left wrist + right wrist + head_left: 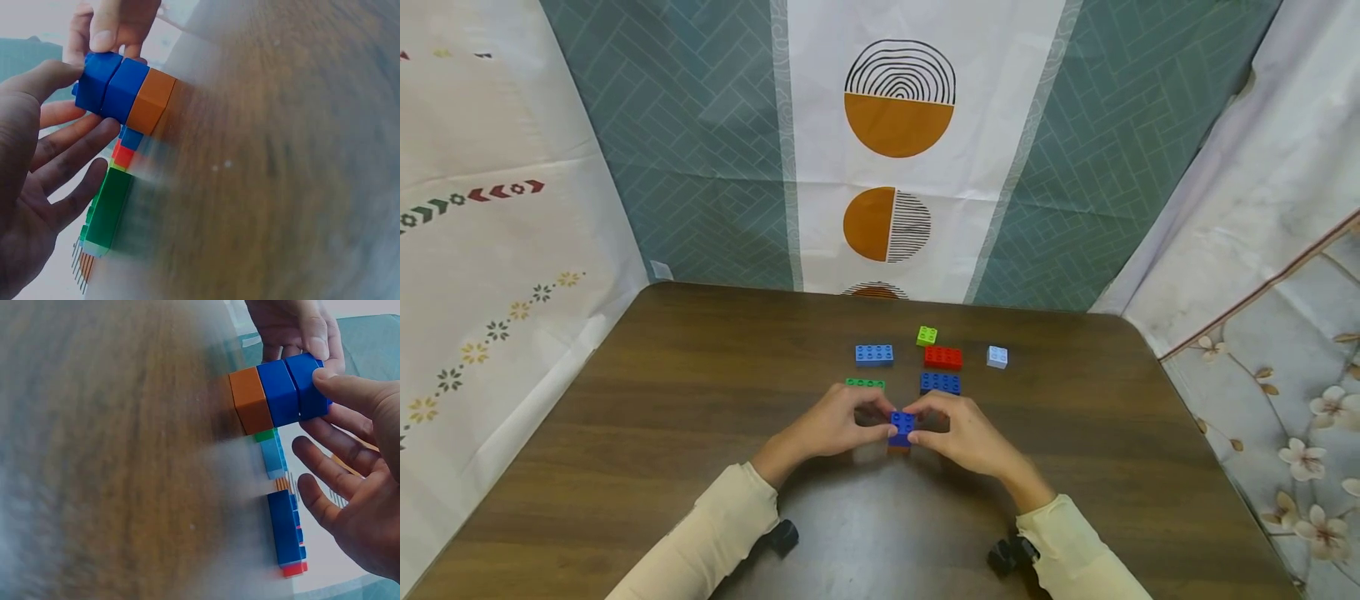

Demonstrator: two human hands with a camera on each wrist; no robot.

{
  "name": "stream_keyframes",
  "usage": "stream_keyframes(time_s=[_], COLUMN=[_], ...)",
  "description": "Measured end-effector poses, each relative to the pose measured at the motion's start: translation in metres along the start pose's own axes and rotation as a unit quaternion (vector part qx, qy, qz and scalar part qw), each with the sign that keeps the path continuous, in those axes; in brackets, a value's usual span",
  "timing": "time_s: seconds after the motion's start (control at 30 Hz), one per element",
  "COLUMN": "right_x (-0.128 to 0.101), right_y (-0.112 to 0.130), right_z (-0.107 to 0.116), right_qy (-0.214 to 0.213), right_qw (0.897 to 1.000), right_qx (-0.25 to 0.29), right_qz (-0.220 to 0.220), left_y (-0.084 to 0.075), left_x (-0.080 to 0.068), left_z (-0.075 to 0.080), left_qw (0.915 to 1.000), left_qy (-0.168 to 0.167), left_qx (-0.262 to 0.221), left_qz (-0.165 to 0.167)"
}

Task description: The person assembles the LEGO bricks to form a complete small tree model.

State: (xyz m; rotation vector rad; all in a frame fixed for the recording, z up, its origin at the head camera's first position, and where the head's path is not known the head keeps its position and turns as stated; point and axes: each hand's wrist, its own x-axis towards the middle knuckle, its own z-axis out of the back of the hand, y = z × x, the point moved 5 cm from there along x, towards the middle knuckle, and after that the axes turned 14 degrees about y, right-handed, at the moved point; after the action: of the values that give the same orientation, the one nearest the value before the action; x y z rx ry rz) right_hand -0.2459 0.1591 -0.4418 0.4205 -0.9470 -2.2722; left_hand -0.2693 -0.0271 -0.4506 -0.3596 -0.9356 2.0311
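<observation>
A small stack stands upright on the table in front of me. At its bottom is an orange brick (152,101), with a blue brick (127,92) above it and a second blue brick (902,425) on top. A thin seam line shows between the two blue ones in the wrist views. My left hand (840,422) pinches the top blue brick from the left with thumb and fingers. From the right, my right hand (964,431) pinches the same brick, its thumb (350,389) near the top edge. The lower fingers of both hands spread loosely beside the stack.
Beyond the hands lie a green brick (865,383), a light blue brick (874,356), a dark blue brick (940,383), a red brick (943,358), a small lime brick (927,336) and a small pale brick (997,357). Patterned cloths hang around the brown wooden table (700,375).
</observation>
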Motion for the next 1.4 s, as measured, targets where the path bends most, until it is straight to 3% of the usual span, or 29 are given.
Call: stream_keyframes(time_s=[0.53, 1.0, 1.4], right_x=[-0.001, -0.0011, -0.0011], right_y=[-0.0013, -0.003, -0.0021], right_z=[-0.0044, -0.004, -0.0032], right_qy=[-0.003, 0.007, 0.004], right_qw=[1.0, 1.0, 1.0], right_qx=[0.01, 0.016, 0.008], right_qz=[0.008, -0.02, -0.015], left_y=[-0.0012, 0.0044, 0.008], left_x=[0.001, 0.0004, 0.0006], left_z=[-0.0027, -0.0047, -0.0049], left_qw=[1.0, 0.9995, 0.9989], left_qy=[-0.006, 0.003, -0.006], left_qx=[-0.005, -0.03, -0.043], left_qz=[0.004, 0.014, 0.02])
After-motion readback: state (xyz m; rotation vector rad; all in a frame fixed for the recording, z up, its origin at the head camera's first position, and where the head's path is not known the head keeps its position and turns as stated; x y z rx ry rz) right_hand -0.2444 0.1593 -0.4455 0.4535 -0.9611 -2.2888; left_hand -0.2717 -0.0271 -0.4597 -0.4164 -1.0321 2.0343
